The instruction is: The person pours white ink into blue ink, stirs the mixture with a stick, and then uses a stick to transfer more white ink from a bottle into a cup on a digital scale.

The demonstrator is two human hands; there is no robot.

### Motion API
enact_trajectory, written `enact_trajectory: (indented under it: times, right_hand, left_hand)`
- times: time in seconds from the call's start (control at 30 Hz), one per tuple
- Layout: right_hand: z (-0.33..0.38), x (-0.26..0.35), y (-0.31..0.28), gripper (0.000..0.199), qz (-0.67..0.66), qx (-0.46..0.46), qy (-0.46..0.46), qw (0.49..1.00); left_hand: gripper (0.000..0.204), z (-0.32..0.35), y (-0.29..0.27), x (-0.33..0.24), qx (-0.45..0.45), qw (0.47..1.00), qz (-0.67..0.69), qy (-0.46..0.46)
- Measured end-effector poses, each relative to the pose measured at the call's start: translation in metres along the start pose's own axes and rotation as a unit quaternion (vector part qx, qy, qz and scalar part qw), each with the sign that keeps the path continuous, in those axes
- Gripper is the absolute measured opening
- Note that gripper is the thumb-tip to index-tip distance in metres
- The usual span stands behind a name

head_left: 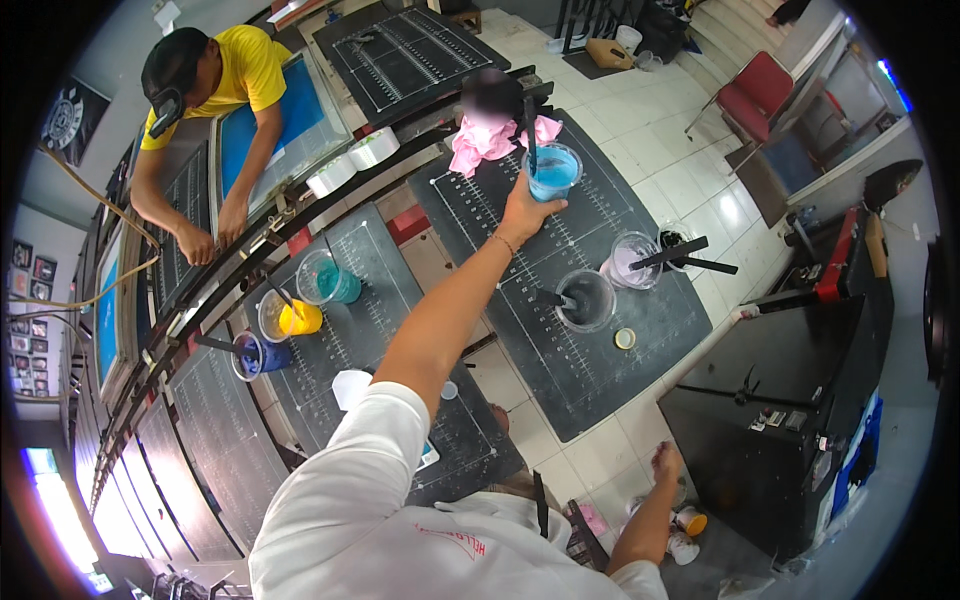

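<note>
My left hand [525, 216] stretches out over the black, ruled board [480, 240] and is closed round a clear plastic cup of light blue paint [553, 180]. A dark stirring stick [531, 130] stands up out of that cup. Beside it lies a crumpled pink cloth [478, 147] with a blurred dark shape behind. Nearer on the same board are a clear cup with a grey inside [586, 318] and a cup of pale lilac paint [618, 272], each with a dark stick. My right hand [666, 461] hangs low at my side, fingers curled, with nothing visible in it.
Cups of teal [345, 288], yellow [300, 318] and violet-blue paint [272, 355] stand on another board. A co-worker in yellow [250, 65] leans over a blue screen frame [285, 120]. A black cabinet [770, 400] and red chair [752, 98] are at right.
</note>
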State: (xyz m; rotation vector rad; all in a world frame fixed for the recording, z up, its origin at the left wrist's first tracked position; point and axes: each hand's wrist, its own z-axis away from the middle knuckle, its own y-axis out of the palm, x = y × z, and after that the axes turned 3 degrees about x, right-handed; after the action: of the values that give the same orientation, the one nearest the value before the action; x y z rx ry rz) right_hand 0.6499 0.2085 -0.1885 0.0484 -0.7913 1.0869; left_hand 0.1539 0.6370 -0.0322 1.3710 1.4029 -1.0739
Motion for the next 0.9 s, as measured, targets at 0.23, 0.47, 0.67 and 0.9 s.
enact_trajectory:
  times: [0.23, 0.47, 0.67, 0.9]
  right_hand:
    - [0.084, -0.064, 0.050, 0.025, 0.223, 0.174, -0.027, 0.959]
    - [0.113, -0.091, 0.048, 0.028, 0.298, 0.211, 0.049, 0.930]
    - [0.106, -0.064, 0.046, 0.028, 0.306, 0.228, 0.040, 0.924]
    - [0.118, 0.043, 0.084, 0.030, 0.577, 0.305, 0.021, 0.758]
  left_hand:
    - [0.078, 0.018, 0.010, 0.004, -0.050, 0.988, -0.147, 0.002]
    - [0.097, 0.033, 0.002, -0.010, -0.040, 0.978, -0.191, -0.076]
    - [0.061, 0.119, -0.020, -0.053, -0.152, 0.968, -0.179, -0.086]
    - [0.050, 0.309, -0.066, -0.232, -0.007, 0.998, -0.008, -0.066]
